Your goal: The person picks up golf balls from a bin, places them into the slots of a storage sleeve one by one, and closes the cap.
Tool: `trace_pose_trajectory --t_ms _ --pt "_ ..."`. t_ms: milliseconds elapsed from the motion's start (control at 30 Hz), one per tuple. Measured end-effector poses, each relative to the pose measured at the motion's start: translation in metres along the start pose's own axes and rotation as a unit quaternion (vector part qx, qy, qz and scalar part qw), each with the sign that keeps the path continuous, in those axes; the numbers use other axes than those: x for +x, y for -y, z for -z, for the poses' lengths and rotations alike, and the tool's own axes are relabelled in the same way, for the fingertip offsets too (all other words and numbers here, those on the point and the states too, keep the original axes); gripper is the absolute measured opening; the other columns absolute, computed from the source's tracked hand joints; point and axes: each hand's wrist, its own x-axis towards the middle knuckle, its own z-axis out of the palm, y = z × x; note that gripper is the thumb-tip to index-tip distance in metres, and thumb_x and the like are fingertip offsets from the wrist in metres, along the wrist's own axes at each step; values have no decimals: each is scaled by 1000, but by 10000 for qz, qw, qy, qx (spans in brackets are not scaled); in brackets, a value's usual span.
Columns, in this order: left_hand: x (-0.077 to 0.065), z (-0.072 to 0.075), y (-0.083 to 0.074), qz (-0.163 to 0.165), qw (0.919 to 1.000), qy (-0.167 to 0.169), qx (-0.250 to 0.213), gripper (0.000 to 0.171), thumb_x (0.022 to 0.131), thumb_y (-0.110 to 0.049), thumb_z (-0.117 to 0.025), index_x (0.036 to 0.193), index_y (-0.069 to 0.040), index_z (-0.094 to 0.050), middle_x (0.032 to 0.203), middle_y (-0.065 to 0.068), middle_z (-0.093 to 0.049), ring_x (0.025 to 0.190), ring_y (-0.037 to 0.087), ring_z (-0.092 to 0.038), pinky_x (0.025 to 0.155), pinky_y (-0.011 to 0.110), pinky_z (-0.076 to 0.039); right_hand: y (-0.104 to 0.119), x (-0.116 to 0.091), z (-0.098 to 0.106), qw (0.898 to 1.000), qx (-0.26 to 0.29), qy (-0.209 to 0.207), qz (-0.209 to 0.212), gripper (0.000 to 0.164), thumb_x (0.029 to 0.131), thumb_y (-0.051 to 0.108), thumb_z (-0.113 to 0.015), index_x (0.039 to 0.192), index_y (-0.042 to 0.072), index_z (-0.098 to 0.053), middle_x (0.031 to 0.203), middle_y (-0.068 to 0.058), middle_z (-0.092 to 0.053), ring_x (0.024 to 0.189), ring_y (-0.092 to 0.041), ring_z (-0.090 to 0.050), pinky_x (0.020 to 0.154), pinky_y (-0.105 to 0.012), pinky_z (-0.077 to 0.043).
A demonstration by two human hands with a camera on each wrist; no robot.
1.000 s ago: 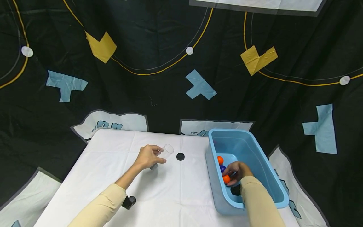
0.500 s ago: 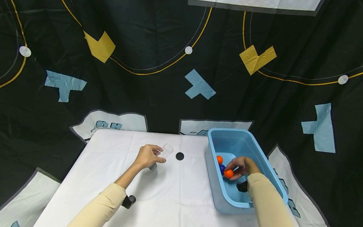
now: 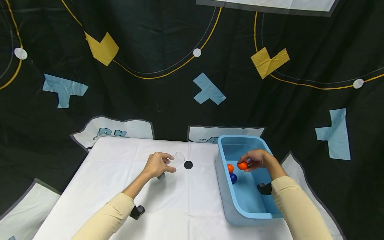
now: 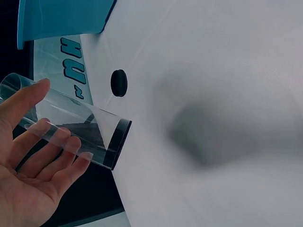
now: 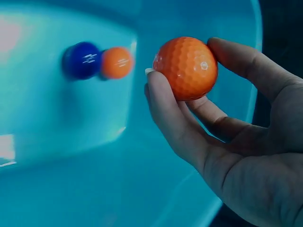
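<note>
Head view: my left hand (image 3: pixel 159 165) hides part of the clear plastic cylinder (image 3: pixel 178 159); my beige right sleeve (image 3: pixel 295 203) covers a near corner of the light-blue plastic bin (image 3: pixel 226 196). Right-wrist view: glossy dark-blue ball (image 5: pixel 83 60) and neighbouring orange ball (image 5: pixel 117 63) blurred.

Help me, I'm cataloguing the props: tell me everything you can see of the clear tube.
The tube is a straight, see-through cylinder that looks like plastic. One end has a dark cap; the other shows a clear rim and looks open. No contents are visible inside. The left hand holds it tilted, thumb on one side and fingers on the other, with the capped end lower. It appears raised above the white table, apart from the black disc.
</note>
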Motion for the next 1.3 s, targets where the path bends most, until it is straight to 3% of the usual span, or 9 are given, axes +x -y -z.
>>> trace_pose_trajectory --t_ms 267,533,867,1300 --pt "0 -3 -4 -78 10000 -43 -3 43 65 -22 -94 103 -8 -79 100 13 -78 97 27 -73 86 42 -58 47 -21 -8 9955 -493 -164 790 38 93 26 -70 116 -4 -63 108 -15 -63 86 -23 -73 93 -41 -58" --pt "1 -5 -9 15 10000 -19 -78 46 65 -21 -94 106 -9 -79 100 12 -79 98 26 -75 85 41 -59 76 -27 -27 9900 -733 -229 1184 36 95 23 -69 117 -5 -64 112 -17 -62 90 -24 -69 93 -42 -58" --pt "2 -8 -13 -37 10000 7 -83 45 63 -19 -94 105 -12 -80 100 11 -79 98 25 -75 86 41 -59 101 -23 -66 9909 -478 -117 1250 32 92 20 -73 113 -4 -67 112 -19 -65 90 -27 -73 90 -40 -59" --pt "5 -14 -23 -2 9998 83 -157 43 62 -19 -96 102 -13 -81 94 7 -79 91 19 -73 80 37 -58 118 -10 -123 9870 24 -320 1577 29 86 20 -79 105 -1 -71 109 -17 -70 86 -26 -74 85 -38 -61"
